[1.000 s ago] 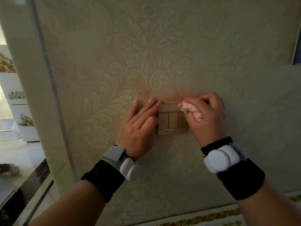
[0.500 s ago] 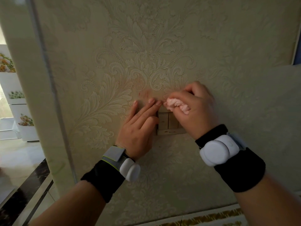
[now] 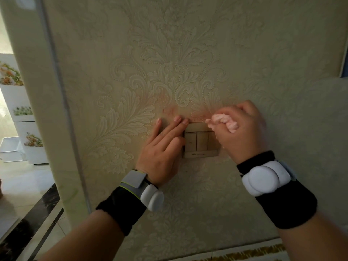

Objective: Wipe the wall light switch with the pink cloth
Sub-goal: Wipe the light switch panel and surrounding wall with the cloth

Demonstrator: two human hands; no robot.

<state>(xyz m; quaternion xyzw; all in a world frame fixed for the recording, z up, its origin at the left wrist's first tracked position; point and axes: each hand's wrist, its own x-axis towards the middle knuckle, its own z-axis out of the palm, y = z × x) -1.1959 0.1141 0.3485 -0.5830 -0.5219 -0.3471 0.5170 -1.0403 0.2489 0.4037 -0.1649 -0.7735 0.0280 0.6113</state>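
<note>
Switch (image 3: pixel 199 141): flat left hand (image 3: pixel 162 147) borders its left edge; right hand (image 3: pixel 243 132) clenches pink cloth (image 3: pixel 224 122) at top-right corner.

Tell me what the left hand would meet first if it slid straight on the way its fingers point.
Probably nothing but bare wallpaper: the left hand points up and slightly right, passing the light switch at its corner.

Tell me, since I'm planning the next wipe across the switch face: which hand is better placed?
Right. The right hand already holds the pink cloth bunched at the light switch's top right corner. The left hand lies flat on the wallpaper beside it, holding nothing.
</note>
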